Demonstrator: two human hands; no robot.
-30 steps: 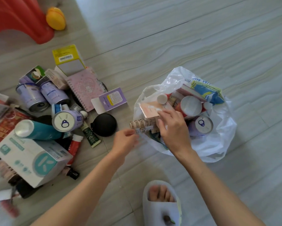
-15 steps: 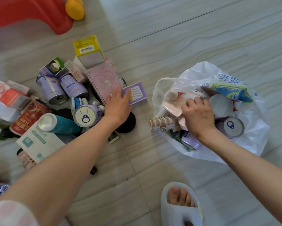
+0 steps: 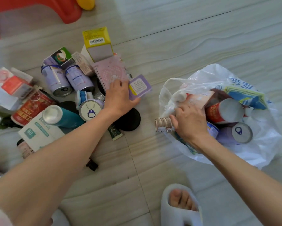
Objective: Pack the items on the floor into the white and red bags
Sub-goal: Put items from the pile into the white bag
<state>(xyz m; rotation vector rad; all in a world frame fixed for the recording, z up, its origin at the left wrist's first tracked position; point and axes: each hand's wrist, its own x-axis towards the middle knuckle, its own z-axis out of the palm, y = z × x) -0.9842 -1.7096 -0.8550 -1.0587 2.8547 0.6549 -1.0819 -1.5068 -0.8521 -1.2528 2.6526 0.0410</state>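
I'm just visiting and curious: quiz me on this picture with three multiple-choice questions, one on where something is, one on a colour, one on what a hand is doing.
1. Where does the pink spiral notebook lie?
A. inside the white bag
B. on the floor, in the pile of items
C. on the slipper

2. What colour is the small box beside the left hand?
A. purple
B. orange
C. black

3. What is the right hand doing?
A. resting flat on the bare floor
B. holding a can up in the air
C. reaching into the white bag among the packed items

Answers:
1 B: the notebook sits among the cans and boxes on the floor, left of the bag.
2 A: its face is purple with a pale label.
3 C: the hand is at the bag's open mouth, its fingers among the contents.
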